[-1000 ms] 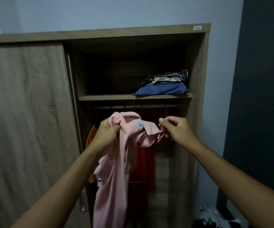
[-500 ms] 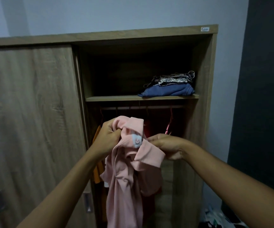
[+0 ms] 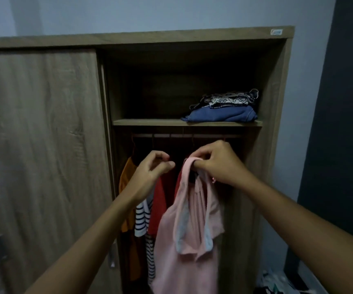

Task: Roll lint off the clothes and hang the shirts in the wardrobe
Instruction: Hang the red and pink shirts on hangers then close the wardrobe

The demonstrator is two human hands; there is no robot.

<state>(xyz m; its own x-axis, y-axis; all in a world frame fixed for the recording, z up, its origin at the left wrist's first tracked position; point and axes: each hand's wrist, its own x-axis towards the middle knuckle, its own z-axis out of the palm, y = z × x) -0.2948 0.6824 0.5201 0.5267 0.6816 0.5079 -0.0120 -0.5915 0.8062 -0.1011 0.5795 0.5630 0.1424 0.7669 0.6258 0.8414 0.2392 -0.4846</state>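
You have one pink shirt [image 3: 190,230] in play, held in front of the open right half of the single wardrobe [image 3: 277,102]. Your right grip [image 3: 218,164] pinches it at the neckline. The shirt's long axis runs straight down, neck at the top and the hem below the edge of view. Your left grip [image 3: 150,170] is just beside it, fingers loosely curled and holding nothing. Three garments hang from the rail [image 3: 171,135] behind: one orange [image 3: 124,177], one striped [image 3: 141,219], one red [image 3: 159,198]. On the shelf [image 3: 150,122] above lie two folded pieces, a patterned one [image 3: 226,100] on a blue one [image 3: 220,116]. One sliding door [image 3: 39,145] covers the left half.
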